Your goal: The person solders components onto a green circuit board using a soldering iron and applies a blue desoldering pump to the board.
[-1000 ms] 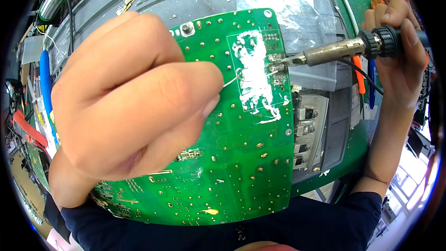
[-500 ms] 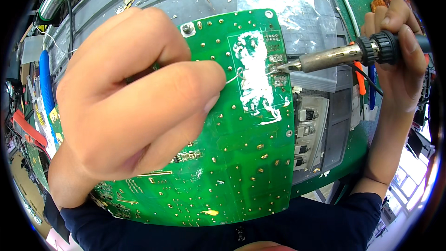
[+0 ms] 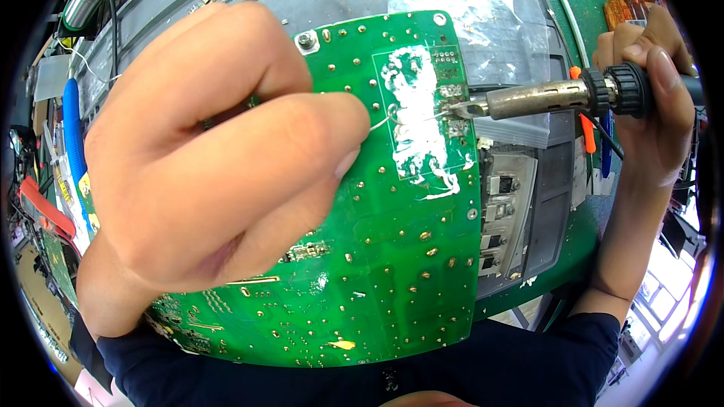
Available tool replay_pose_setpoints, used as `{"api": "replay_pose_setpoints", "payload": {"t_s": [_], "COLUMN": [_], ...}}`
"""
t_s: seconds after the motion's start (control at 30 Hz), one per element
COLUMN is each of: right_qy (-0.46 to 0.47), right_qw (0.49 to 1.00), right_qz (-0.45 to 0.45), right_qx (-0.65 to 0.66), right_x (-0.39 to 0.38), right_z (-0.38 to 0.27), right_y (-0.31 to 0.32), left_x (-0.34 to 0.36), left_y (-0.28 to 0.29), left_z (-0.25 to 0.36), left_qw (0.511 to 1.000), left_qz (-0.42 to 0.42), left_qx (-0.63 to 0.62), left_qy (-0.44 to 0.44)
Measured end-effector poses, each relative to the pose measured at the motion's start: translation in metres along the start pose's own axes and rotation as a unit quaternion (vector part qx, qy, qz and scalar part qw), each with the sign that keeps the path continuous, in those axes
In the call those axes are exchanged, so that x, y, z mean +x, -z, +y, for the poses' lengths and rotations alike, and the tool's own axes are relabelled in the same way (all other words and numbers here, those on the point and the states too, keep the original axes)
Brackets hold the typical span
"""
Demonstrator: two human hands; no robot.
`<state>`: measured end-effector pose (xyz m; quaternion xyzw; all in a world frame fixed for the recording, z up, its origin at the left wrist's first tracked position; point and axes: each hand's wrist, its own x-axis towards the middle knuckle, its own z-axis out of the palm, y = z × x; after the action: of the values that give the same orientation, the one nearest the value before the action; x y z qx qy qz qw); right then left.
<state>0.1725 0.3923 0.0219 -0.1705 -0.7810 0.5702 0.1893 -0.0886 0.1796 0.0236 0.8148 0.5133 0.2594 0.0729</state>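
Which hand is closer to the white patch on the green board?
Left. The left hand is just left of the white patch, pinching a thin wire; the right hand is farther off, beyond the right edge of the green board, holding the soldering iron.

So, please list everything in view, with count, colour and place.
Circuit board: 1, green, centre
Paste patch: 1, white, board's upper right
Wire: 1, silvery, over the paste patch
Soldering iron: 1, silver and black, tip over board's right
Plastic bag: 1, clear, beyond the board
Tray: 1, grey, under the bag
Metal bracket: 1, silvery, right of board
Spool: 1, silvery, upper left
Blue handle: 1, blue, left
Red handle: 1, red, left
Table: 1, green, right
Rim clutter: count unclear, mixed, both sides
Left hand: 1, bare, pinching the wire
Right hand: 1, bare, holding the soldering iron
Sleeves: 2, dark blue, bottom
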Motion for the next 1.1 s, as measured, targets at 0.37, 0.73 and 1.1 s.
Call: {"api": "replay_pose_setpoints", "payload": {"t_s": [0.37,0.73,1.1], "right_qy": [0.057,-0.005,0.026], "right_qw": [0.998,0.998,0.997], "right_qz": [-0.029,0.011,0.032], "right_qx": [-0.02,0.058,0.065], "right_x": [0.001,0.0,0.007], "right_z": [0.005,0.002,-0.008], "right_y": [-0.009,-0.015,-0.035], "left_x": [0.001,-0.006,-0.007], "left_y": [-0.002,-0.003,-0.005], "left_z": [0.001,-0.006,-0.008], "left_qw": [1.0,0.998,0.996], "left_qz": [0.005,0.034,0.07], "left_qx": [0.018,0.022,0.011], "left_qy": [-0.004,-0.042,-0.056]}}
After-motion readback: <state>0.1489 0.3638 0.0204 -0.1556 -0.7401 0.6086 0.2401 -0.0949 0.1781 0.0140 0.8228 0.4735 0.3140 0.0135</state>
